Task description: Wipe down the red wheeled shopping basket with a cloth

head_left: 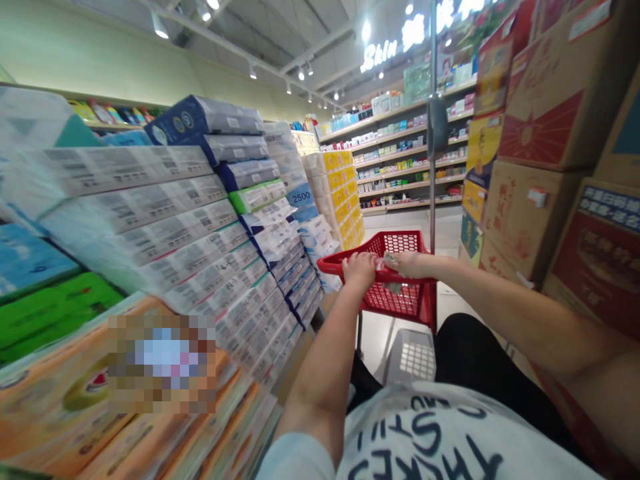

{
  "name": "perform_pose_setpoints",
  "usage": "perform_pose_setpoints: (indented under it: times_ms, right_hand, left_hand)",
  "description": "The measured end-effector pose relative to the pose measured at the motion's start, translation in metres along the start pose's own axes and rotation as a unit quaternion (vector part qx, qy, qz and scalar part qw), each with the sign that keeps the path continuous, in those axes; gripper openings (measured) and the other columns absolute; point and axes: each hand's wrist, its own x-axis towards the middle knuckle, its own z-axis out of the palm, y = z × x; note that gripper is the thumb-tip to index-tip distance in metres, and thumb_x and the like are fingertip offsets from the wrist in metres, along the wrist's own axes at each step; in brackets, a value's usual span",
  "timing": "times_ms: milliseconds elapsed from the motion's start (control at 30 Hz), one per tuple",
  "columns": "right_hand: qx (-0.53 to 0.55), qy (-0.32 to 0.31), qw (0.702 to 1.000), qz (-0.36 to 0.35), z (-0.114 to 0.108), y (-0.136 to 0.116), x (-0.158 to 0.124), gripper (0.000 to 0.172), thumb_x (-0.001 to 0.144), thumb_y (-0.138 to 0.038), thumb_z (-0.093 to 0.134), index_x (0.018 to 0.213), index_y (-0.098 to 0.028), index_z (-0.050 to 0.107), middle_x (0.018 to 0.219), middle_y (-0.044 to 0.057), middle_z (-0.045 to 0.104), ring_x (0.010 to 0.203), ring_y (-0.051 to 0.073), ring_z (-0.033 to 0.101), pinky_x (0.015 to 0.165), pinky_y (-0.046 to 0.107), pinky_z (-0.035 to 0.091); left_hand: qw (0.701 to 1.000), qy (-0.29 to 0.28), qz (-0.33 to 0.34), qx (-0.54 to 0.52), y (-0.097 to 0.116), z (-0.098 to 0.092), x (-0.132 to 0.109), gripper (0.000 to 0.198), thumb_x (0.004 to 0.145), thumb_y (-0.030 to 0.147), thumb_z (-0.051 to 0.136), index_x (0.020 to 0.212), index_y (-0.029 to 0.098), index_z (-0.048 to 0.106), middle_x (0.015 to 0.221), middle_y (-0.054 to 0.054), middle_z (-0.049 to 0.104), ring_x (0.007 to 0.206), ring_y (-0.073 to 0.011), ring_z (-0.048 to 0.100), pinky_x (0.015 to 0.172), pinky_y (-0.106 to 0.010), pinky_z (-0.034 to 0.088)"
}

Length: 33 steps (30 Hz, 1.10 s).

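The stack of wrapped packs (185, 233) stands to the left of the red cart, and the stack of cartons (520, 207) stands to its right; the red cart (410, 303) itself is between them, directly in front of the person. Handling: the red cart is judged light to push; its basket appears to be stiff plastic, unlikely to break, though the smooth surface may slip under a damp palm. Take hold at the near rim (333, 265), one hand toward each end, palms down, for an even push. Appearance: bright red, walls pierced by a lattice of small openings, solid band along the top. The left hand (360, 268) is clamped over the near rim of the red cart, left of its middle, fingers curled forward. The right hand (406, 264) lies at the same rim, farther right along the red cart; its grip is partly hidden, so whether it is closed cannot be told. A small crumpled item (395, 288) shows below it against the near wall of the red cart; the material is unclear.
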Motion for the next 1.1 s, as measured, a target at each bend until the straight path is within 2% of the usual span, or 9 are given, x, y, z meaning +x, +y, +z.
perform_pose_setpoints:
  times_ms: [100,233,333,500,567,667,733,933,1100]
  right_hand:
    - [-0.009,-0.013,1.0,0.022,0.001,-0.004,-0.006,0.033,0.099,-0.032,0.034,0.105,-0.016,0.062,0.097,0.012,0.069,0.085,0.021,0.067,0.073,0.028,0.048]
    - [-0.074,0.036,0.996,0.041,0.006,-0.016,-0.016,0.036,0.095,-0.036,0.044,0.12,-0.014,0.054,0.101,0.015,0.067,0.088,0.027,0.067,0.07,0.033,0.049]
    - [-0.07,0.064,0.994,0.059,0.01,-0.02,-0.02,0.04,0.094,-0.041,0.044,0.121,-0.013,0.054,0.1,0.016,0.067,0.088,0.028,0.067,0.07,0.033,0.048]
    - [0.039,0.091,0.991,0.096,0.009,-0.018,-0.021,0.045,0.1,-0.041,0.025,0.108,-0.018,0.062,0.099,0.012,0.069,0.086,0.022,0.067,0.072,0.029,0.047]
    - [0.067,0.104,0.988,0.087,0.008,-0.017,-0.024,0.044,0.099,-0.043,0.027,0.112,-0.02,0.063,0.102,0.009,0.07,0.088,0.021,0.067,0.073,0.028,0.047]
    - [0.074,0.122,0.989,0.037,0.008,-0.016,-0.031,0.039,0.096,-0.041,0.039,0.127,-0.026,0.057,0.112,0.006,0.069,0.097,0.02,0.066,0.078,0.026,0.046]
    - [0.066,0.131,0.989,0.028,0.008,-0.018,-0.034,0.04,0.094,-0.04,0.043,0.131,-0.029,0.054,0.114,0.004,0.069,0.098,0.019,0.065,0.078,0.026,0.046]
    - [0.047,0.129,0.984,0.114,0.004,-0.028,-0.033,0.041,0.095,-0.042,0.036,0.124,-0.026,0.059,0.105,0.007,0.071,0.085,0.022,0.068,0.067,0.027,0.045]
    - [0.066,0.132,0.988,0.051,0.003,-0.026,-0.035,0.038,0.092,-0.041,0.043,0.126,-0.03,0.058,0.112,0.002,0.07,0.095,0.02,0.066,0.074,0.025,0.044]
  left_hand:
    - [1.0,0.002,-0.001,-0.002,0.003,-0.001,0.001,0.039,0.099,0.038,0.022,0.116,0.035,0.057,0.128,0.003,0.06,0.126,-0.0198,0.043,0.109,-0.048,0.027]
    - [0.999,-0.016,-0.033,0.005,0.014,-0.004,0.005,0.045,0.097,0.048,0.021,0.115,0.029,0.057,0.127,-0.005,0.059,0.125,-0.0268,0.043,0.105,-0.059,0.025]
    - [0.997,-0.02,-0.079,-0.001,0.022,-0.005,0.01,0.046,0.096,0.051,0.023,0.116,0.026,0.056,0.127,-0.009,0.059,0.122,-0.0302,0.046,0.103,-0.064,0.025]
    - [0.995,-0.007,-0.098,-0.004,0.024,-0.006,0.01,0.035,0.095,0.037,0.029,0.113,0.026,0.057,0.125,-0.007,0.06,0.12,-0.026,0.048,0.106,-0.059,0.025]
    - [0.995,-0.006,-0.099,-0.007,0.022,-0.007,0.01,0.033,0.095,0.036,0.03,0.109,0.027,0.059,0.123,-0.005,0.061,0.119,-0.0245,0.05,0.106,-0.057,0.027]
    - [0.996,-0.008,-0.093,-0.009,0.017,-0.008,0.01,0.034,0.096,0.038,0.029,0.103,0.028,0.061,0.121,-0.002,0.063,0.117,-0.0236,0.051,0.104,-0.054,0.029]
    - [0.996,0.0,-0.09,-0.009,0.016,-0.007,0.009,0.034,0.096,0.038,0.029,0.102,0.029,0.061,0.12,-0.001,0.063,0.115,-0.0234,0.052,0.104,-0.053,0.03]
    - [0.996,0.024,-0.085,0.007,0.016,-0.002,0.005,0.036,0.097,0.039,0.026,0.106,0.029,0.06,0.121,-0.002,0.062,0.117,-0.022,0.05,0.106,-0.05,0.027]
    - [0.996,0.027,-0.079,0.019,0.014,-0.003,0.003,0.038,0.097,0.038,0.024,0.105,0.03,0.061,0.118,-0.002,0.063,0.115,-0.0218,0.05,0.106,-0.05,0.027]
